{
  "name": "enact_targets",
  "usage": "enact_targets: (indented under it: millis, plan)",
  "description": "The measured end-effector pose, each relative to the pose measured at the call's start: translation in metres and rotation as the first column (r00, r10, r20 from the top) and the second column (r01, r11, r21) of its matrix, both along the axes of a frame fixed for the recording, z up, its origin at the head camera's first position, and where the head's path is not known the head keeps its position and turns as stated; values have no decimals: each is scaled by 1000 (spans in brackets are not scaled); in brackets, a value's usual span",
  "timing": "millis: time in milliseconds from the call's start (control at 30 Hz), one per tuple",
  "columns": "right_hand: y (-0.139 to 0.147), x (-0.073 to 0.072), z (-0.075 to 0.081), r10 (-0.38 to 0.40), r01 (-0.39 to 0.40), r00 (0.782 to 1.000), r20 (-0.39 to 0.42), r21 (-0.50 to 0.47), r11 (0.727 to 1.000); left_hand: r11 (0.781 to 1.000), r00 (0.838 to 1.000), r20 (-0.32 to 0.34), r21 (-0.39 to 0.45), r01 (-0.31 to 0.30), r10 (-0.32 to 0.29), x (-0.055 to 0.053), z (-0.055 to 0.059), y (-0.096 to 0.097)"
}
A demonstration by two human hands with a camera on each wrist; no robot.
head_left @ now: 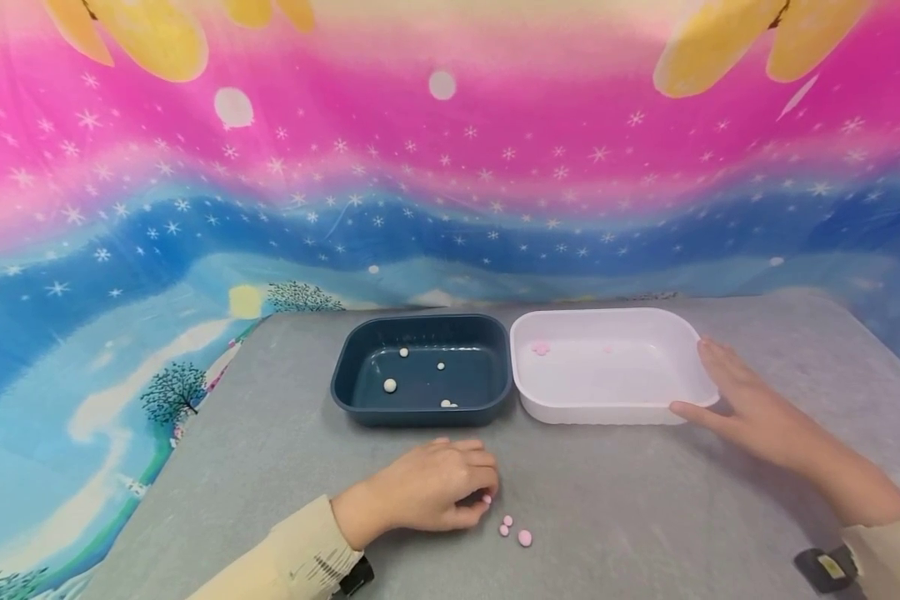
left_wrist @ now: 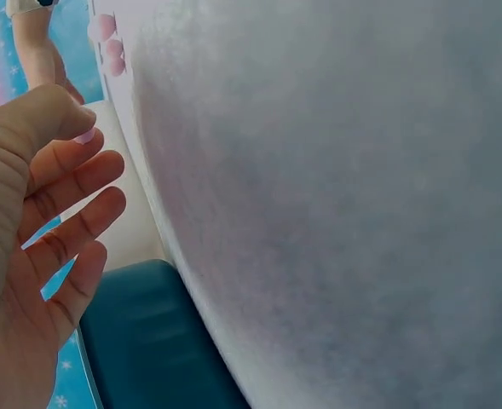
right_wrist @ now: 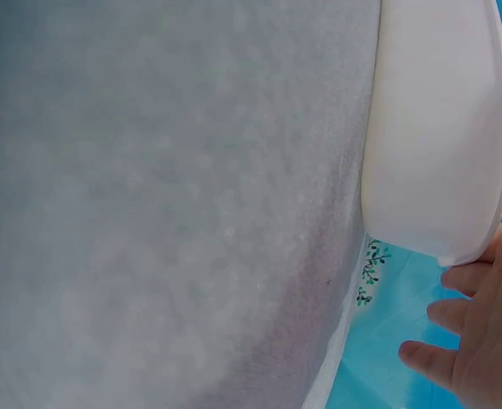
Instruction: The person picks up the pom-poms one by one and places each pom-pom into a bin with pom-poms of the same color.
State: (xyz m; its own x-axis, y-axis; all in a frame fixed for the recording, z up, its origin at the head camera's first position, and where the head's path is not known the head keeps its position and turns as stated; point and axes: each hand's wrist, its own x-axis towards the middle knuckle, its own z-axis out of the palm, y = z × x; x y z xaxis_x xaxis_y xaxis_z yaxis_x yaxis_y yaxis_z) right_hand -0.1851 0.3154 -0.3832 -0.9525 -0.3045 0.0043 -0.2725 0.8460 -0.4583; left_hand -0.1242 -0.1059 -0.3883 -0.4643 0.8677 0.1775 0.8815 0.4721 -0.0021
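My left hand [head_left: 437,485] pinches a small pink ball [left_wrist: 85,135] between thumb and index finger, low over the table in front of the dark bin. Just right of its fingertips, a larger pink ball [head_left: 525,538] and a few smaller ones lie on the table. At the right end of the white bin [head_left: 600,413], my right hand [head_left: 757,412] rests against the rim with its fingers extended and the thumb at the front corner. Some pink pieces [head_left: 542,348] sit inside that bin. Several white balls [head_left: 390,386] of different sizes lie in the dark blue bin [head_left: 420,417].
The two bins stand side by side near the back of the grey table [head_left: 270,467]. Behind the table hangs a colourful backdrop cloth [head_left: 420,183] with snowflakes and a pink sky.
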Motion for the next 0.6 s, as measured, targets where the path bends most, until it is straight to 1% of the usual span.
enact_targets:
  millis: [133, 333, 600]
  plan:
    - [1, -1, -1, -2, 2, 1000, -4, 1, 1000, 1000, 1000, -10, 10, 8, -8, -2, 2, 3]
    - [3, -1, -2, -6, 6, 1000, -4, -1, 1000, 999, 999, -39, 22, 33, -32, -6, 7, 9]
    - [2, 0, -2, -7, 7, 1000, -1, 2, 1000, 1000, 998, -56, -1, 24, -24, -13, 13, 15]
